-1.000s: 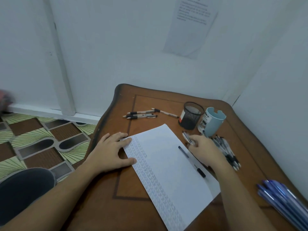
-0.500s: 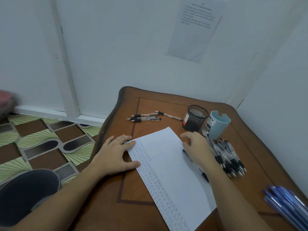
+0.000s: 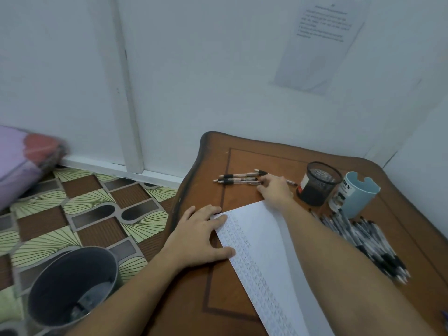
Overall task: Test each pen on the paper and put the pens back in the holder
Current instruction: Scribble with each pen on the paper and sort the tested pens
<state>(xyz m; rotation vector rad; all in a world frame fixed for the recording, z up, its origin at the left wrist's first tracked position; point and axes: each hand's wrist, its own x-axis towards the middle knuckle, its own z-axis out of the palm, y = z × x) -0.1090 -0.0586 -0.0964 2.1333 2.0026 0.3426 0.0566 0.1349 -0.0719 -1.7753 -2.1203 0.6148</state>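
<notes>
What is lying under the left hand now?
The left hand presses its fingers and thumb on the left corner of the paper; its palm lies over the table. Anything below the palm is covered.

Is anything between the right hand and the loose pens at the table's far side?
Nothing visible. The right hand has its fingertips at the ends of the loose pens; the black mesh holder stands to their right, off that path.
</notes>
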